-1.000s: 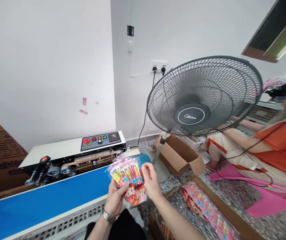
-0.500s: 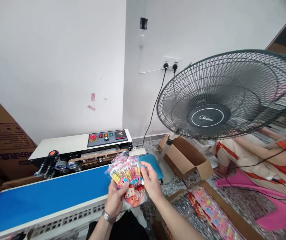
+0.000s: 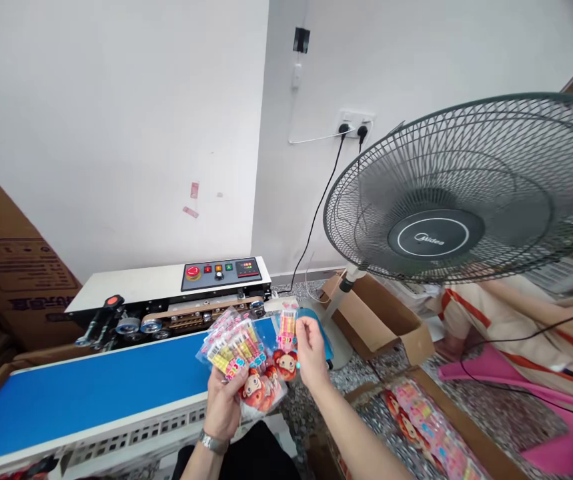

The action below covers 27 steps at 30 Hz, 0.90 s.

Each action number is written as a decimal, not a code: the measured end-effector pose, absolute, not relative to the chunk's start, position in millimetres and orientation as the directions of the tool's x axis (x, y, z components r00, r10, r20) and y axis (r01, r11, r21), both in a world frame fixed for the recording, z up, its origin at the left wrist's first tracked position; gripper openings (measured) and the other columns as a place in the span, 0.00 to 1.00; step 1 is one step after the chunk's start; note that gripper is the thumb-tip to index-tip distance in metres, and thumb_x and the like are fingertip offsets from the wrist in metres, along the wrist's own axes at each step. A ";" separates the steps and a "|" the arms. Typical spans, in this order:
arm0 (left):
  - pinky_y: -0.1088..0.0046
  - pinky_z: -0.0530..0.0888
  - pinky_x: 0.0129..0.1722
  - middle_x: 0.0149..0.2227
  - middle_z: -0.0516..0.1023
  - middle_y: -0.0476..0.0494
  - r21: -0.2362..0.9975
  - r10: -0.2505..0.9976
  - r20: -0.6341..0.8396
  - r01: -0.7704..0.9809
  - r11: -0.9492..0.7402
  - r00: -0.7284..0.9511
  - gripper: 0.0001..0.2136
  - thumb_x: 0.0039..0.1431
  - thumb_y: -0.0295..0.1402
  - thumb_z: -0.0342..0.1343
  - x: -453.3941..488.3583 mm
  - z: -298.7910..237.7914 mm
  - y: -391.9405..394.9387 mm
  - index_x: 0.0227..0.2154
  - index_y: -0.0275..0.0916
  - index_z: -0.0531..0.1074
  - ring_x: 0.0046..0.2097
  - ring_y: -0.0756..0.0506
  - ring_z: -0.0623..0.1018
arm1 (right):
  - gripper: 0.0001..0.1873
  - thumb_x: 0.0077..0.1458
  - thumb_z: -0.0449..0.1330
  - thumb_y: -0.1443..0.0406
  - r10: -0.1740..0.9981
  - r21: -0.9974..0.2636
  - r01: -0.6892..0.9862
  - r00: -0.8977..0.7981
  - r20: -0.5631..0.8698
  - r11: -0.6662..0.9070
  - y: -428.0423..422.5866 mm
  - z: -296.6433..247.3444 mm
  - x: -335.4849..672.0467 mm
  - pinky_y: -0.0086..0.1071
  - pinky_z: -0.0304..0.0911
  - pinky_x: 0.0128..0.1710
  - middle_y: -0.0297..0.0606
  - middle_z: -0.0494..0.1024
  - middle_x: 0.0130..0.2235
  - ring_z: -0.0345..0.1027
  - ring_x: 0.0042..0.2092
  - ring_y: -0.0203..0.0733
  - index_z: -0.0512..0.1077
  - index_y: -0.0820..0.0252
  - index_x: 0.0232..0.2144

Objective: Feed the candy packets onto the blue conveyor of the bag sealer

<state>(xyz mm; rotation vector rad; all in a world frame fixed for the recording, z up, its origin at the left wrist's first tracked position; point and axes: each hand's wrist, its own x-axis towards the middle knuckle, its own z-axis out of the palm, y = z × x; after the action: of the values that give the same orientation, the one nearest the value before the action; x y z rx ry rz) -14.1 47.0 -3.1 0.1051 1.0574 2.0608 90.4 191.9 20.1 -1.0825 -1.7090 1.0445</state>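
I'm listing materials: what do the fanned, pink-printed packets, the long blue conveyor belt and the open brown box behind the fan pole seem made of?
Fanned, pink-printed packets: probably thin, glossy plastic film, judging by clear, shiny edges.
Long blue conveyor belt: perhaps smooth, matte rubber or coated fabric, being evenly coloured; hard to tell.
Open brown box: likely matte cardboard, with stiff folded flaps.

Workshop | machine control panel | blue conveyor belt | cardboard box

Hands beside blue belt: several packets in left, single packet in right.
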 end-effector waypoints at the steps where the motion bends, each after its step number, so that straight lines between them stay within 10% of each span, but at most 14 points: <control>1: 0.66 0.72 0.43 0.42 0.77 0.43 0.713 0.678 -0.269 -0.614 -0.337 -0.684 0.26 0.39 0.29 0.66 -16.1 -4.5 45.6 0.45 0.41 0.66 0.42 0.42 0.77 | 0.16 0.57 0.45 0.52 0.943 -0.917 0.284 -0.260 0.207 0.280 203.0 16.4 89.4 0.32 0.60 0.32 0.37 0.70 0.31 0.64 0.32 0.41 0.63 0.57 0.35; 12: 0.62 0.71 0.46 0.45 0.75 0.38 0.736 0.676 -0.261 -0.595 -0.322 -0.689 0.30 0.39 0.29 0.67 -21.3 -9.9 38.8 0.48 0.40 0.64 0.45 0.39 0.76 | 0.08 0.52 0.51 0.64 0.906 -0.691 0.609 -0.388 0.170 0.390 255.5 -19.6 42.6 0.28 0.53 0.25 0.34 0.70 0.21 0.65 0.26 0.39 0.68 0.55 0.25; 22: 0.63 0.70 0.46 0.44 0.76 0.40 0.748 0.693 -0.206 -0.567 -0.344 -0.691 0.29 0.41 0.29 0.66 -18.3 -6.2 40.3 0.49 0.42 0.65 0.44 0.41 0.76 | 0.13 0.53 0.54 0.55 0.645 -0.929 0.128 -0.751 0.137 0.346 187.7 21.7 53.6 0.29 0.62 0.32 0.34 0.72 0.29 0.66 0.32 0.38 0.69 0.58 0.30; 27: 0.64 0.70 0.47 0.45 0.76 0.41 0.739 0.681 -0.198 -0.564 -0.369 -0.705 0.28 0.41 0.28 0.65 -15.8 -5.4 42.4 0.49 0.43 0.65 0.45 0.42 0.75 | 0.15 0.57 0.49 0.54 0.744 -0.928 0.144 -0.645 0.174 0.342 171.6 23.7 54.7 0.29 0.61 0.31 0.35 0.71 0.29 0.65 0.31 0.39 0.67 0.58 0.31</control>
<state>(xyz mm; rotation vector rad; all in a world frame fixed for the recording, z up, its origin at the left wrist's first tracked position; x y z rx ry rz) -15.8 42.4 -5.4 0.1800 1.0634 2.1080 54.7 171.6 23.7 -0.7735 -2.0161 1.3080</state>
